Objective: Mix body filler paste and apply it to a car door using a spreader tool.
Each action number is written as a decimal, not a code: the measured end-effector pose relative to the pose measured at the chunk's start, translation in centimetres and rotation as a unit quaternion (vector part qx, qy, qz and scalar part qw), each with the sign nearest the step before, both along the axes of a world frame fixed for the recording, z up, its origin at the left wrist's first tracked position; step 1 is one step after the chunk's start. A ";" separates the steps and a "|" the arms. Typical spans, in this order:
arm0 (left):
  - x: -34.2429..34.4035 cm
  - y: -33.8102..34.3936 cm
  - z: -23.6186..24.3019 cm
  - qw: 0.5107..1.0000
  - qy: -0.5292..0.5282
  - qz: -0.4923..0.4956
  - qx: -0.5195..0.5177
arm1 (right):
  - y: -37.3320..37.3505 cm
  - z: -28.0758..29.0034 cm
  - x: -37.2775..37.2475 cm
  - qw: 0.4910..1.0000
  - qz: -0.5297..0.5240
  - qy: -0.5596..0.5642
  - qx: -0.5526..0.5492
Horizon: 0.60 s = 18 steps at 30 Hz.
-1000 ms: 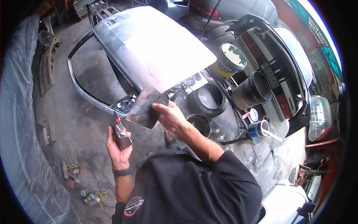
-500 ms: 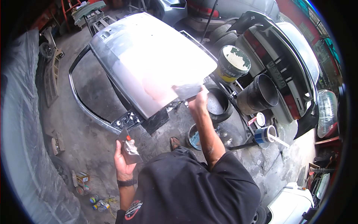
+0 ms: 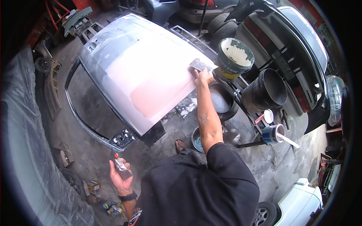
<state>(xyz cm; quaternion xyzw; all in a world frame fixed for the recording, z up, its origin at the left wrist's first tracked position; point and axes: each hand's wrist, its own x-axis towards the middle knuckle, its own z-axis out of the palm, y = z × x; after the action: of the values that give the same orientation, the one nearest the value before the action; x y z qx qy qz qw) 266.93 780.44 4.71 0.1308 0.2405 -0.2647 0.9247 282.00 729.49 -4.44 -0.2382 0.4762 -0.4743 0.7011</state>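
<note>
Workshop floor (image 3: pixel 86 137): grey, below car door (image 3: pixel 151 66).
Right hand (image 3: pixel 204 77): pinching spreader (image 3: pixel 198 64) at door corner.
Left hand (image 3: pixel 120 181): curled round plate (image 3: pixel 126 174) bearing paste (image 3: pixel 120 164).
Progress: pink patch (image 3: pixel 145 100) looks smoothed; paste seems unspread.

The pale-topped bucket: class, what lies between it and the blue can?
A black bucket and, nearer the blue can, a round white lid, as the head view shows.

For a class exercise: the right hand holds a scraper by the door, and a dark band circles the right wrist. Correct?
No: the head view shows the dark band on the left wrist. The right hand holds a scraper by the door.
</note>
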 end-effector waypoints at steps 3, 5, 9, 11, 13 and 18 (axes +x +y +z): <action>0.0 0.3 -0.9 0.992 -0.073 -0.050 -0.094 | -0.1 0.1 1.3 0.999 -0.020 0.008 0.028; -0.2 0.8 -1.7 0.991 -0.076 -0.046 -0.095 | -0.2 -0.1 2.0 0.998 -0.010 0.012 0.058; -0.3 1.6 -2.4 0.993 -0.062 -0.038 -0.088 | -0.7 -1.0 3.5 0.999 -0.026 0.026 0.016; -0.4 1.5 -2.2 0.990 -0.086 -0.034 -0.109 | -1.0 -1.2 4.3 0.998 -0.029 0.036 0.036; -0.4 1.1 -1.9 0.989 -0.086 -0.031 -0.117 | -1.0 -1.1 5.0 0.998 -0.035 0.033 0.034; -0.5 -0.2 -0.7 0.999 -0.018 0.031 0.017 | -0.9 -0.5 5.2 0.994 -0.074 0.042 0.064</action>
<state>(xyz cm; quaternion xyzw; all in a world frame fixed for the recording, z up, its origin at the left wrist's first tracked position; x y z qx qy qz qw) 266.43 780.28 4.02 0.1441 0.2323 -0.2291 0.9342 287.22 728.61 -4.90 -0.1769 0.5513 -0.4826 0.6572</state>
